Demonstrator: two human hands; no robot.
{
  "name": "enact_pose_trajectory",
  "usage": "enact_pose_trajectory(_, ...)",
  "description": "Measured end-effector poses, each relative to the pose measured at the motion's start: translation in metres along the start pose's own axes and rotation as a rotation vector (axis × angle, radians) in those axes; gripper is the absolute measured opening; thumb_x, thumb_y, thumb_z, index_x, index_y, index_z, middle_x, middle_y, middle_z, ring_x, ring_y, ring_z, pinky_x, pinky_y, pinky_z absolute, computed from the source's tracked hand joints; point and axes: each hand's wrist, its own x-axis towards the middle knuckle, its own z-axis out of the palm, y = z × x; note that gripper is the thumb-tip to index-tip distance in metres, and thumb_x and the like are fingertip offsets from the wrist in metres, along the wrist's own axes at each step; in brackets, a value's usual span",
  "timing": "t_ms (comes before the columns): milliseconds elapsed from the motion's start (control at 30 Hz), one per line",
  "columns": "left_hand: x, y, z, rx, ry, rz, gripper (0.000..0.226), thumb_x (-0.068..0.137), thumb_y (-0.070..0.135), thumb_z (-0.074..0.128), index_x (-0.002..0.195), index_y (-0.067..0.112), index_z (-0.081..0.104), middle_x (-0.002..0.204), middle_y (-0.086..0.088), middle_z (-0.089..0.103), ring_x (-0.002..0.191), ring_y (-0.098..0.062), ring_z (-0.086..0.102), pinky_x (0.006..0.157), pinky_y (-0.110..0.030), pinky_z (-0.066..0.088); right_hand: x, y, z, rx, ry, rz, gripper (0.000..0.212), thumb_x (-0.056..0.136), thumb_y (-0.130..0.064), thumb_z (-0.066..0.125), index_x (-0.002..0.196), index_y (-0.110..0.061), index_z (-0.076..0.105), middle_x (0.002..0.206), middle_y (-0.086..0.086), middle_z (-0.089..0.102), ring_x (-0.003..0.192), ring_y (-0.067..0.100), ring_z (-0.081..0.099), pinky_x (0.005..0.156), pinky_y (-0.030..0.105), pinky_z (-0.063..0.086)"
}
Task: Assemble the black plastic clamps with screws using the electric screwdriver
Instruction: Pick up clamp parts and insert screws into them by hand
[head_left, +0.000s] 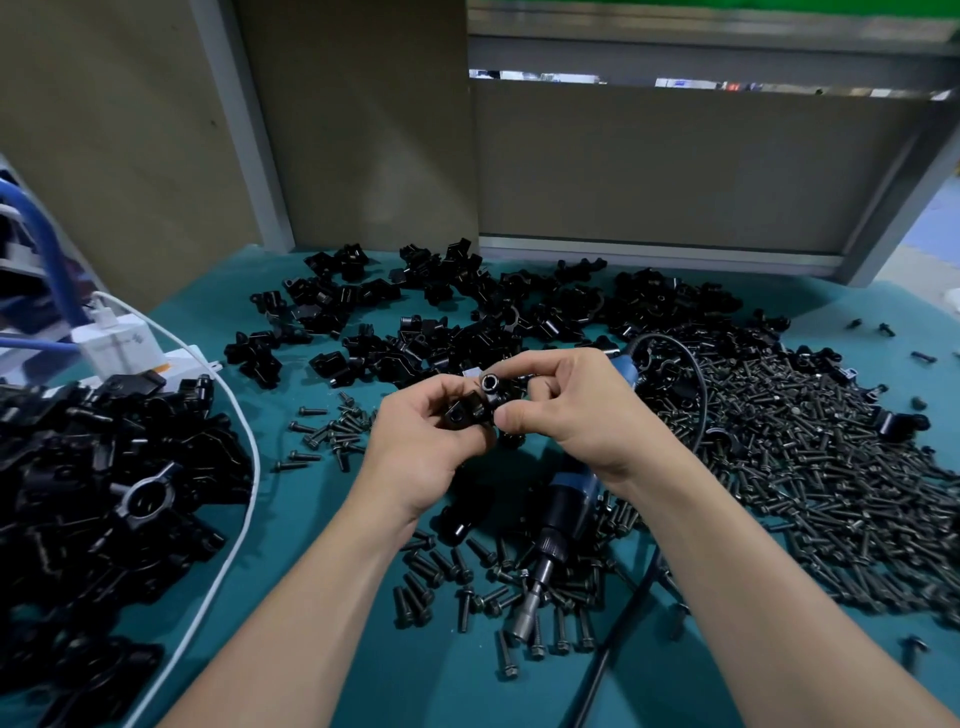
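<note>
Both hands meet above the teal table (301, 499), holding one black plastic clamp (465, 413) between them. The left hand (415, 452) grips it with curled fingers (439, 397), and the right hand (582, 410) pinches its other side — a round socketed end (489, 383) faces up. The electric screwdriver (563, 519) lies on the table under the right wrist, amid loose screws (831, 467); more clamps (457, 306) are heaped beyond.

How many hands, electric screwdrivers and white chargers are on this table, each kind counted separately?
Hands: 2, left hand and right hand, both gripping black clamp parts
Electric screwdriver: 1
White charger: 1
Total: 4
</note>
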Motion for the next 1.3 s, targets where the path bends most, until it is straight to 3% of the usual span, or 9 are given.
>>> enact_pose_trajectory(233,0.001,-0.004,0.005,0.190,0.104,0.090,0.041,0.073,0.001,0.089,0.080,0.038,0.071,0.082,0.008,0.078,0.077,-0.008,0.073,0.073,-0.031,0.058,0.000,0.001,0.000,0.038,-0.054,-0.033,0.035,0.084,0.004,0.078,0.110,-0.020,0.078,0.048,-0.008,0.032,0.047,0.009,0.024,0.053,0.019,0.030)
enact_pose_trajectory(433,-0.002,0.000,0.006,0.050,0.031,0.065,0.065,0.082,-0.002,0.084,0.123,0.041,0.058,0.105,0.001,0.080,0.098,-0.023,0.077,0.091,-0.048,0.060,0.000,0.003,0.002,0.061,-0.072,-0.040,0.033,0.086,0.002,0.078,0.114,-0.015,0.076,0.049,-0.009,0.032,0.048,0.008,0.024,0.052,0.017,0.030)
enact_pose_trajectory(667,-0.003,0.003,0.009,-0.118,-0.172,-0.045,0.077,0.059,-0.012,0.051,0.120,0.028,0.074,0.115,-0.006,0.076,0.109,-0.022,0.071,0.082,-0.028,0.054,-0.003,-0.002,0.006,-0.138,-0.095,-0.039,0.030,0.085,-0.004,0.082,0.108,-0.022,0.075,0.048,-0.011,0.039,0.049,0.008,0.031,0.062,0.028,0.036)
enact_pose_trajectory(867,-0.003,0.003,0.002,-0.255,-0.274,-0.092,0.088,0.049,-0.007,0.045,0.125,0.026,0.073,0.097,-0.010,0.068,0.082,-0.023,0.058,0.069,-0.029,0.048,-0.004,-0.005,0.021,-0.181,0.017,-0.093,0.028,0.087,-0.011,0.079,0.104,-0.033,0.075,0.045,-0.012,0.039,0.047,0.006,0.031,0.055,0.026,0.035)
enact_pose_trajectory(1033,-0.001,0.003,0.002,-0.121,-0.232,-0.092,0.088,0.054,-0.008,0.045,0.128,0.032,0.070,0.095,0.006,0.073,0.078,-0.001,0.065,0.065,-0.017,0.051,-0.002,-0.004,0.021,-0.128,0.129,-0.121,0.027,0.084,-0.013,0.082,0.101,-0.033,0.077,0.045,-0.013,0.041,0.045,0.004,0.033,0.055,0.020,0.040)
enact_pose_trajectory(1100,-0.001,0.005,0.004,-0.071,-0.219,-0.089,0.090,0.055,-0.008,0.044,0.132,0.033,0.067,0.107,0.003,0.074,0.098,-0.011,0.070,0.084,-0.028,0.057,-0.002,-0.004,0.020,-0.171,0.092,-0.124,0.029,0.082,-0.012,0.083,0.096,-0.037,0.076,0.046,-0.012,0.040,0.047,0.007,0.033,0.061,0.032,0.053)
enact_pose_trajectory(1167,-0.003,0.006,0.005,-0.074,-0.204,-0.099,0.095,0.054,-0.013,0.043,0.137,0.029,0.064,0.129,-0.010,0.069,0.127,-0.030,0.059,0.105,-0.044,0.051,-0.002,-0.003,0.022,-0.200,0.058,-0.102,0.033,0.082,-0.011,0.083,0.088,-0.042,0.073,0.047,-0.010,0.038,0.050,0.011,0.032,0.092,0.054,0.057)
enact_pose_trajectory(1233,-0.003,0.004,0.005,-0.096,-0.229,-0.088,0.090,0.050,-0.012,0.043,0.127,0.027,0.069,0.122,-0.014,0.072,0.123,-0.032,0.064,0.094,-0.038,0.056,-0.003,-0.002,0.023,-0.219,0.050,-0.086,0.032,0.084,-0.011,0.082,0.088,-0.042,0.071,0.045,-0.013,0.038,0.047,0.008,0.033,0.099,0.057,0.054)
enact_pose_trajectory(1300,-0.003,0.003,0.004,-0.186,-0.284,-0.093,0.080,0.049,-0.008,0.045,0.119,0.018,0.071,0.106,-0.018,0.072,0.102,-0.036,0.069,0.081,-0.041,0.057,-0.003,-0.001,0.023,-0.248,0.041,-0.102,0.030,0.085,-0.013,0.081,0.092,-0.040,0.070,0.043,-0.013,0.040,0.043,0.005,0.034,0.078,0.041,0.060)
